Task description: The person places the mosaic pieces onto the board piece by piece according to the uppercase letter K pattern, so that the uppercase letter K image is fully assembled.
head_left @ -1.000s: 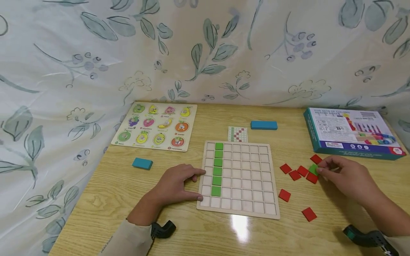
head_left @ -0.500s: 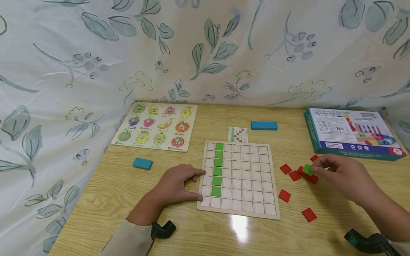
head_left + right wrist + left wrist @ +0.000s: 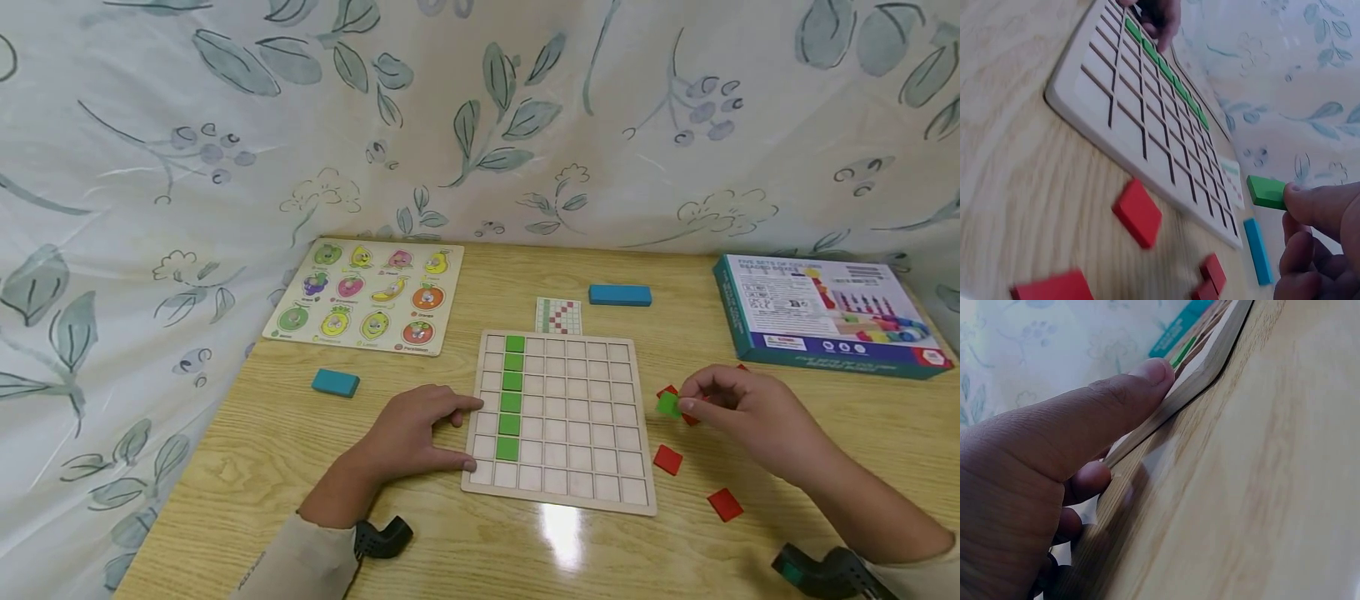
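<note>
A wooden grid board (image 3: 570, 467) lies mid-table with a column of several green tiles (image 3: 512, 396) in its second column. My left hand (image 3: 420, 429) rests flat beside the board's left edge, thumb (image 3: 1116, 400) pressing against the board's edge (image 3: 1210, 359). My right hand (image 3: 738, 408) pinches a green tile (image 3: 667, 404) just off the board's right edge, held above the table; the right wrist view shows the green tile (image 3: 1266, 192) at the thumb tip. Red tiles (image 3: 667, 459) lie scattered to the board's right, and one red tile (image 3: 1137, 211) shows close to the board (image 3: 1116, 106).
A fruit peg puzzle (image 3: 367, 296) lies at the back left. A small pattern card (image 3: 557, 316) and a blue block (image 3: 619, 294) sit behind the board, another blue block (image 3: 334, 382) to its left. A teal box (image 3: 825, 312) lies at the right. A patterned cloth hangs behind.
My right hand lifted the green tile from among the red tiles and carried it left toward the board's right edge. The left hand stayed put.
</note>
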Action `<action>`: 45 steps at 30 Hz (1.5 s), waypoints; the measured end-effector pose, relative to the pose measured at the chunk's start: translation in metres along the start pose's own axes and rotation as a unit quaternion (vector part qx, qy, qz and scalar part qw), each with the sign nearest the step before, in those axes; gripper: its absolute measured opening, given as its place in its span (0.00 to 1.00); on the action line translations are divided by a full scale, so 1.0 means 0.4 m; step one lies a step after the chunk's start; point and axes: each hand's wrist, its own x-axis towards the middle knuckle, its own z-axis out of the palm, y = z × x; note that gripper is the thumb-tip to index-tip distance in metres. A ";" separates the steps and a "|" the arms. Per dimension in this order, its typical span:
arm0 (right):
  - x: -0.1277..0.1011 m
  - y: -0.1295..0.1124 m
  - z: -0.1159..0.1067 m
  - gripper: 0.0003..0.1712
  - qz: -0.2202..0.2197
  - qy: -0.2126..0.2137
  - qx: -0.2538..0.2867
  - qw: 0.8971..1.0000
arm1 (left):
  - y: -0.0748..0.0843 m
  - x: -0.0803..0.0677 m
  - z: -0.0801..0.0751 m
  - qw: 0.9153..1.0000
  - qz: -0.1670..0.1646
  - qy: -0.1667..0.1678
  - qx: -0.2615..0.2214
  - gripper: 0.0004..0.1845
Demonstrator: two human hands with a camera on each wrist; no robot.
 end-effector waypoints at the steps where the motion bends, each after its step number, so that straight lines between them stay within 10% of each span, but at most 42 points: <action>1: 0.002 -0.007 0.006 0.06 -0.006 -0.002 0.003 1.000 | 0.000 0.000 0.000 1.000 -0.001 -0.001 0.000 0.38; 45: 0.055 -0.216 0.365 0.09 -0.146 -0.136 0.101 0.975 | -0.004 0.001 0.000 1.000 0.004 0.001 0.006 0.37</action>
